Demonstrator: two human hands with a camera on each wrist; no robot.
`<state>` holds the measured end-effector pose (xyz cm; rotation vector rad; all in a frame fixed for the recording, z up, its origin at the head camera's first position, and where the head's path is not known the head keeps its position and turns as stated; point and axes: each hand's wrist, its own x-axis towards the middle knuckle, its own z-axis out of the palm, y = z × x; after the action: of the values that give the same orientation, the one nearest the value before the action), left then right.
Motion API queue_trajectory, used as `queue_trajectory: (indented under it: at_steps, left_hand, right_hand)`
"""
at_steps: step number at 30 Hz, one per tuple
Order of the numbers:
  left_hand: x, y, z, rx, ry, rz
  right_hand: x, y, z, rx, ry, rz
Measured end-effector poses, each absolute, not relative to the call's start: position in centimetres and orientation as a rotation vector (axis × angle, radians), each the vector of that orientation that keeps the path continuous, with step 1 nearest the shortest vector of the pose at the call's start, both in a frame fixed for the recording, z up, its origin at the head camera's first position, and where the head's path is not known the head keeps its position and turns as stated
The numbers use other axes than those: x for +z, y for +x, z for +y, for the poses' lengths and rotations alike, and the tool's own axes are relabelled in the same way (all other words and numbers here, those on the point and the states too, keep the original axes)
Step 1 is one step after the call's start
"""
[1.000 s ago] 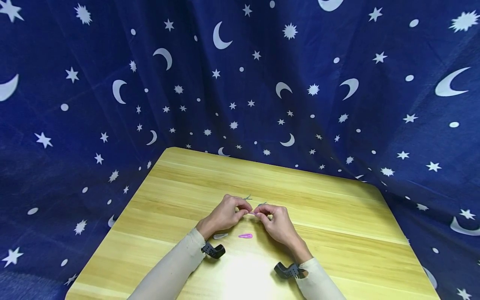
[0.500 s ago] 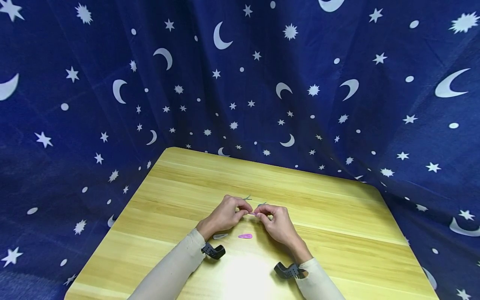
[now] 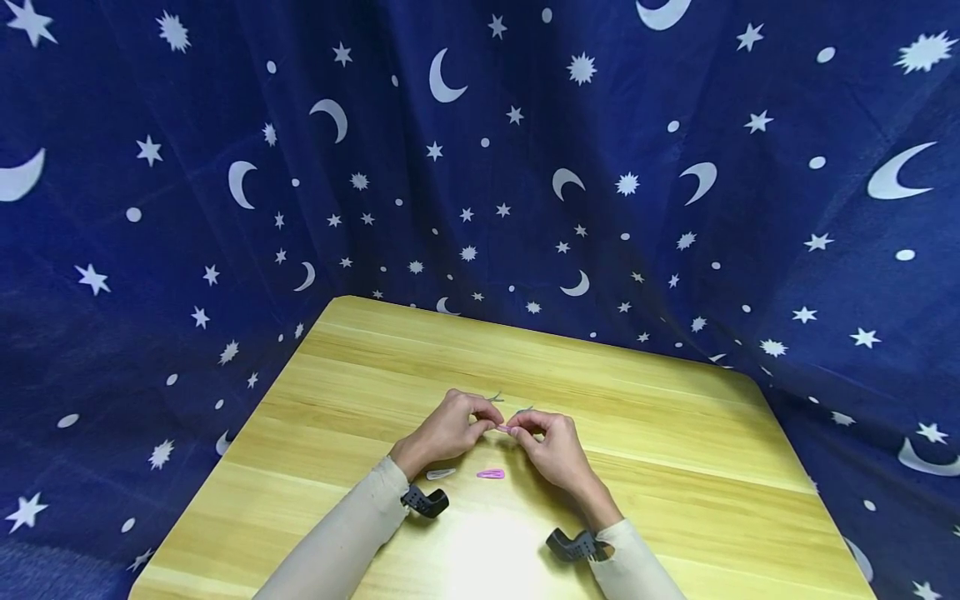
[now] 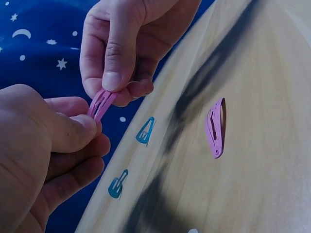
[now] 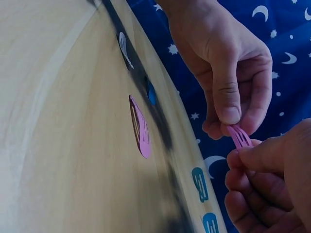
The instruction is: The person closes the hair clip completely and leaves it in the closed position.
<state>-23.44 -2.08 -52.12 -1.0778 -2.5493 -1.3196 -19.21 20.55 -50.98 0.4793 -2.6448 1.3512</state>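
Head view shows both hands meeting above the middle of the wooden bench (image 3: 675, 433), each pinching one end of a small pink hair clip (image 3: 503, 428). The left hand (image 3: 450, 429) grips it between thumb and curled fingers, and the right hand (image 3: 551, 446) does likewise, so the clip is braced from both ends, likely to flex it. A second pink clip (image 3: 491, 474) and a white clip (image 3: 440, 473) lie nearer the person; two teal clips (image 4: 145, 131) lie beyond. No writing is legible.
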Motion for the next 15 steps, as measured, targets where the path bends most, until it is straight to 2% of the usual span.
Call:
queue_trajectory:
  at_steps: [15]
  left_hand:
    - [-52.43,-23.16,-3.1,-1.257,-1.16,-2.65]
  right_hand:
    - [-51.44,-19.03,20.58,1.302,0.625,-2.777]
